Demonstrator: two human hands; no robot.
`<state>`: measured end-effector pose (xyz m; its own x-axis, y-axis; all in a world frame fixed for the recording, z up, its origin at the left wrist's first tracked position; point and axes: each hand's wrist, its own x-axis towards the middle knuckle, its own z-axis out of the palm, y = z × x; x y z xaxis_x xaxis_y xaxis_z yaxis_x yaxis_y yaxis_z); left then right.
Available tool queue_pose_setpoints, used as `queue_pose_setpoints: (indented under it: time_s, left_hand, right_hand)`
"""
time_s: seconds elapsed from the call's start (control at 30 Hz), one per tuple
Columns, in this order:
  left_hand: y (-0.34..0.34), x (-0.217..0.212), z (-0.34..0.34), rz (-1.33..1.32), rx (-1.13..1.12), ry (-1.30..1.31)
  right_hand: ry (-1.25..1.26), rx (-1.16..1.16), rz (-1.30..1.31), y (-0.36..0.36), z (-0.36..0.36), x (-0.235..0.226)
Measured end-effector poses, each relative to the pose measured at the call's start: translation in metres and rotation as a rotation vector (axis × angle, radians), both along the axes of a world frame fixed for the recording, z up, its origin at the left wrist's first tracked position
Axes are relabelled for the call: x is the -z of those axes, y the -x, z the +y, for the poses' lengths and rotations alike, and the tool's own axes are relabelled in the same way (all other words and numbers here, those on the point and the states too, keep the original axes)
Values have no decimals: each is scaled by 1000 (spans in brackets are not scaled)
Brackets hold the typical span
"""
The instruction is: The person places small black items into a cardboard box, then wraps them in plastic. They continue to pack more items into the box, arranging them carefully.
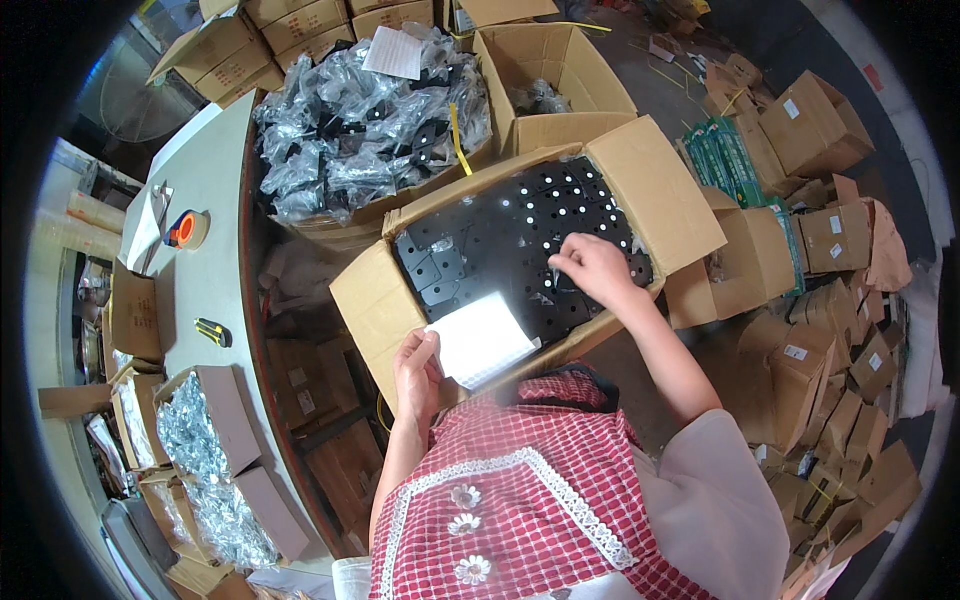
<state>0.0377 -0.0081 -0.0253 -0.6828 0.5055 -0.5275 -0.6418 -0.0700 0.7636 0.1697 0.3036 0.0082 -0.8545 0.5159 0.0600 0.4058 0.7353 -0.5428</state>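
One apron [530,495], two hands [417,374] [596,268], held paper [484,338].

Covered, Cropped and Blurred

The right hand [595,268] covers the spot under its fingers, so whether it pinches one of the black parts [440,275] cannot be told. Most fingers of the left hand [417,372] are hidden, and the white sheet [485,340] covers the black parts beneath it; any marks on its glaring face are too pale to read. Crumpled wrapping obscures items in the plastic heap [370,130]. The upper edge crops the stacked cartons [305,25], the lower edge the checked apron [510,500].
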Motion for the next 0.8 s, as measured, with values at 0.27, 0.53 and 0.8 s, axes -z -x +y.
queue_pose_setpoints:
  time_s: [0.27, 0.53, 0.8]
  left_hand:
    - [4, 8, -6, -28, 61, -37]
    - [-2, 10, 1, 15, -21, -36]
    - [-3, 11, -1, 20, -35, -77]
  right_hand:
    - [367, -20, -72, -41, -13, 1]
    - [248, -52, -60, -50, -35, 13]
    - [-92, -81, -170, -38, -34, 0]
